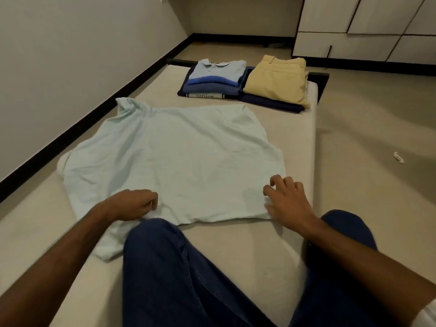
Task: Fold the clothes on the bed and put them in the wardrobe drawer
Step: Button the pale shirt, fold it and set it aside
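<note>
**Pale shirt spread flat on the bed, both hands at its near hem**

I sit on the bed (pixel 236 246) with my legs in blue jeans (pixel 188 279) stretched out ahead. On my left runs the wall, with a dark skirting board along its foot. My left hand (pixel 132 204) rests on the near left part of the pale green shirt (pixel 174 161); its fingers are curled under, and I cannot tell whether they pinch cloth or only press on it. The shirt lies spread out across the mattress, its collar bunched at the far left corner and one sleeve trailing beside my left knee. Beyond it, at the far end of the bed, stands a pile of folded tops (pixel 213 79), a light blue polo uppermost. Just right of that pile lie folded tan trousers (pixel 276 81) on something dark navy. My right hand (pixel 287 199) sits at the shirt's near right corner, fingers spread and bent, tips touching the fabric, gripping nothing. Far right, the white wardrobe (pixel 368 27) stands on the floor, with a small white scrap (pixel 398 158) lying nearer.
</note>
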{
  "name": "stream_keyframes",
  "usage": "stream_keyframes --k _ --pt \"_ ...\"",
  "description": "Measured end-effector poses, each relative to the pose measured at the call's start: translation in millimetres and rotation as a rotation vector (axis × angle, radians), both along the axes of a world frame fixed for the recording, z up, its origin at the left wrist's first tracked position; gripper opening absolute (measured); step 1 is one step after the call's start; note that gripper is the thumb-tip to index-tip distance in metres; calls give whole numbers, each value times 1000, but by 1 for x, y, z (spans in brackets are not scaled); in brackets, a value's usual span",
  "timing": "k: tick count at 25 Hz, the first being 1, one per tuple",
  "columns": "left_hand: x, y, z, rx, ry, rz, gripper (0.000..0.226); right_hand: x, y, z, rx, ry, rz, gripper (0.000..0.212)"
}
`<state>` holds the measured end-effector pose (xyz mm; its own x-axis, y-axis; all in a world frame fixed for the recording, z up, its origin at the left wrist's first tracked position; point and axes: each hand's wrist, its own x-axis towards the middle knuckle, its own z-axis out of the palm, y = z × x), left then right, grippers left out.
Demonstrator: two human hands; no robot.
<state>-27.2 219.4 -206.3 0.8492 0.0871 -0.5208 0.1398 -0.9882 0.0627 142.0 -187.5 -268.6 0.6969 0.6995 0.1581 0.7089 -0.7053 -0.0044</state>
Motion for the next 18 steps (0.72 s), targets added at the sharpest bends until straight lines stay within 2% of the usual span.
stream_keyframes --k 2,3,5,8,10,11,12,13,14,15,16,17,18 --pt "-33 12 -1 -103 -135 15 8 -10 20 0 35 230 229 49" --pt "-48 14 -3 -121 -192 -16 16 -13 29 -3 -4 304 337 56" --pt "-77 21 -9 -52 -298 -106 36 -21 51 -9 -72 224 522 57" --pt "-110 29 -19 221 -512 -107 61 -24 81 -12 -91 191 578 50" --pt "-126 26 -28 366 -661 94 72 -23 93 -6 -65 223 520 44" --pt "-130 21 -35 347 -733 314 74 -19 91 -5 -52 245 479 42" --pt "-134 16 -41 216 -796 632 78 -15 90 -5 -49 275 446 40" --pt "-137 16 -47 -37 -835 1017 82 -13 89 -6 -42 310 432 38" --pt "-136 16 -51 -360 -844 1350 82 -10 86 -8 -23 363 422 36" --pt "-135 18 -53 -707 -842 1564 75 -8 85 -9 -10 413 429 35" --pt "-135 22 -53 -929 -801 1633 64 -8 86 -7 -9 445 444 31" --pt "-134 25 -51 -1007 -755 1602 51 -8 87 -5 -20 459 452 26" --pt "-133 26 -48 -995 -746 1554 40 -8 89 -2 -36 449 453 21"
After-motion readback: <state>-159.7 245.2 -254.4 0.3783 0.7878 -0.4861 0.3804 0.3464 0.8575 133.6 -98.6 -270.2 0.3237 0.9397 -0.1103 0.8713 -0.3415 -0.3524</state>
